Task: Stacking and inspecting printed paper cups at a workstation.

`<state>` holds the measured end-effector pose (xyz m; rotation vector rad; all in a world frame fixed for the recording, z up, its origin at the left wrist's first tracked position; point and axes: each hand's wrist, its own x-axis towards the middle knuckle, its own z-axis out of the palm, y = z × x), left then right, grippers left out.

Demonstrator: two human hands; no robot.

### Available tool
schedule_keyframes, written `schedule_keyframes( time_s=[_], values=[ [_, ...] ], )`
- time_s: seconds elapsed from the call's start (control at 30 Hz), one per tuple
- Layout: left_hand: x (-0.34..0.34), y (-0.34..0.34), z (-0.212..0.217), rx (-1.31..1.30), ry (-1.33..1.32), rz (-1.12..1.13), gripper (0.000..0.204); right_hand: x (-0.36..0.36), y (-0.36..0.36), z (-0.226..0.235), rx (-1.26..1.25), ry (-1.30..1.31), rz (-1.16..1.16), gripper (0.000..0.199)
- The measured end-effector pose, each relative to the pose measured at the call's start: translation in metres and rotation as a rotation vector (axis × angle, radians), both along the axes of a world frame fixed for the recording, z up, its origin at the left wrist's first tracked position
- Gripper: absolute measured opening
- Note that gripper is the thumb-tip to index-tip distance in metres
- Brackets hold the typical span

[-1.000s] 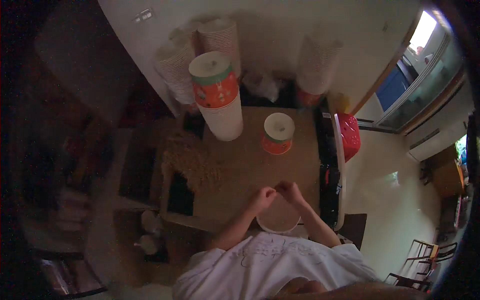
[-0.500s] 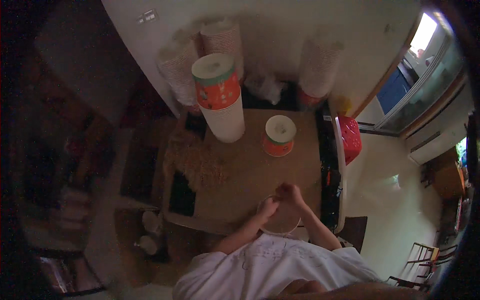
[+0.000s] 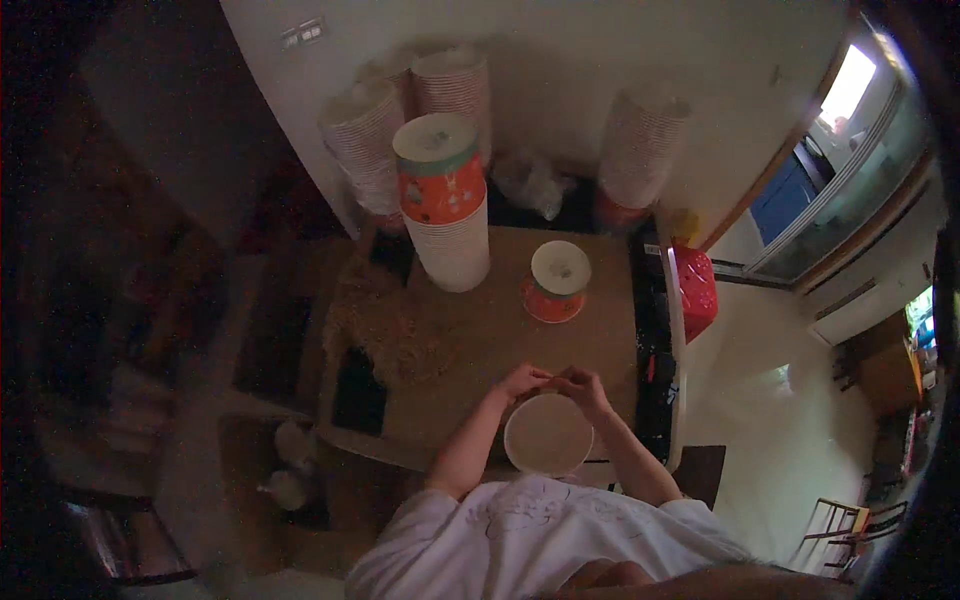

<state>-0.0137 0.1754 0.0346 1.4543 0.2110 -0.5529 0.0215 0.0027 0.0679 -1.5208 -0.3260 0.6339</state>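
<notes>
Both hands met at the far rim of a pale round paper tub (image 3: 548,436) that sat right in front of the person, at the near edge of a brown table (image 3: 470,340). The left hand (image 3: 523,381) lay curled over the rim from the left, fingers bent and pinching at the edge; the right hand (image 3: 583,385) did the same from the right, its fingertips almost touching those of the left. What exactly the fingers gripped at the rim was too small to make out. The tub's open top faced up, and it lay between the two forearms.

Beyond the hands, a short orange tub with a white lid (image 3: 557,281) stood alone on the table, well apart from them. Farther off to the left rose a tall stack of tubs (image 3: 445,205), white below, orange above, capped with a pale lid. To the left of the left hand a heap of straw-like packing (image 3: 385,322) spread over the table's edge. More stacks of cups (image 3: 640,150) leaned against the wall behind. To the right of the right hand, past the table's edge, stood a red container (image 3: 694,290).
</notes>
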Motion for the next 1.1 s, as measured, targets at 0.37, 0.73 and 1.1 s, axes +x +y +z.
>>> schedule_keyframes(
  time_s=[0.37,0.73,1.1],
  values=[
    [-0.015,-0.015,0.023,-0.107,0.083,0.128,0.02,0.012,-0.004,0.008,-0.149,0.138,0.064,0.009],
    [-0.011,-0.024,-0.017,-0.061,-0.078,0.224,0.017,0.073,-0.035,-0.063,-0.127,-0.186,0.4,0.019],
    [-0.008,-0.025,-0.018,-0.109,0.03,0.204,0.014,0.057,-0.026,-0.007,-0.08,-0.235,0.405,0.007]
  ],
)
